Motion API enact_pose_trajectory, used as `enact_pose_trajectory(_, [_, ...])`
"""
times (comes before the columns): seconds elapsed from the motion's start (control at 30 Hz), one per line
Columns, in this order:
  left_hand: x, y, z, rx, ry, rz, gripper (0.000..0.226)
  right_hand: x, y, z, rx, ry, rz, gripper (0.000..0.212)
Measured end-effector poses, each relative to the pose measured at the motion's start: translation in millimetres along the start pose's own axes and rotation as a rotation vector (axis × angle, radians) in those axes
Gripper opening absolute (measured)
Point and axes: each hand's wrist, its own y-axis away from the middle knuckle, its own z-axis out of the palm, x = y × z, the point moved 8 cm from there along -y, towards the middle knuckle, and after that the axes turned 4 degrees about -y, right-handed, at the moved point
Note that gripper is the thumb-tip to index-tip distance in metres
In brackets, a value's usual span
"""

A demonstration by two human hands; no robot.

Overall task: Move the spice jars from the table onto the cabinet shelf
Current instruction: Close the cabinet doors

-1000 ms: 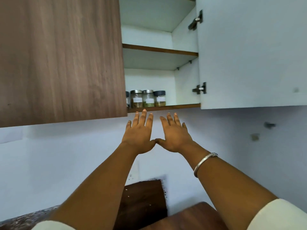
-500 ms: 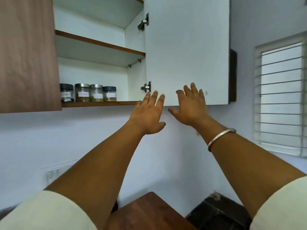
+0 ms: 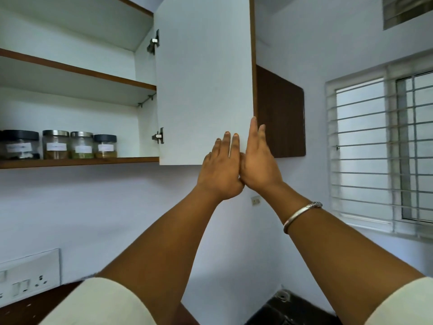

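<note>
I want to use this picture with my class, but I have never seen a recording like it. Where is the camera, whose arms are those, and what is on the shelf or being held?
There is no machine here. A person wears a wide-angle camera on the head, so you see their own two arms reaching up. The left hand and right hand are flat, with fingers straight, at the free edge of the open cabinet door. They hold nothing. On the lower shelf, four labelled spice jars show in a row, two with dark lids and two with steel lids. The right wrist wears a metal bangle.
</note>
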Motion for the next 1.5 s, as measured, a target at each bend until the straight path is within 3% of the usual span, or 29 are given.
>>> enact_pose_trajectory(0.13, [5,-7,9,0.041,-0.019,-0.024,0.089,17,-8,-4,0.054,-0.164,0.096,0.080])
enact_pose_trajectory(0.23, [8,-8,13,0.064,-0.063,0.004,0.087,20,-6,1,-0.009,-0.096,0.069,0.071])
enact_pose_trajectory(0.33, [9,-7,14,0.085,-0.093,0.050,0.085,25,4,2,0.041,-0.228,0.055,0.059])
enact_pose_trajectory(0.5, [9,0,2,0.120,-0.148,0.075,0.091,17,22,3,0.191,-0.433,-0.067,0.038])
enact_pose_trajectory(0.63, [-8,14,-27,0.293,-0.214,0.122,0.084,-14,21,4,0.211,-0.569,-0.183,0.031])
enact_pose_trajectory(0.77, [-39,37,-53,0.409,-0.313,0.188,0.066,-52,24,13,0.166,-0.682,-0.269,0.040])
enact_pose_trajectory(0.97, [-87,72,-87,0.443,-0.471,0.215,0.053,-115,29,48,0.111,-0.743,-0.323,0.055])
enact_pose_trajectory(1.27, [-190,124,-121,0.414,-0.408,0.035,0.067,-233,49,141,-0.228,-0.929,-0.359,0.055])
enact_pose_trajectory(1.5, [-285,147,-134,0.379,-0.405,-0.159,0.076,-299,57,205,-0.361,-0.855,-0.259,0.056])
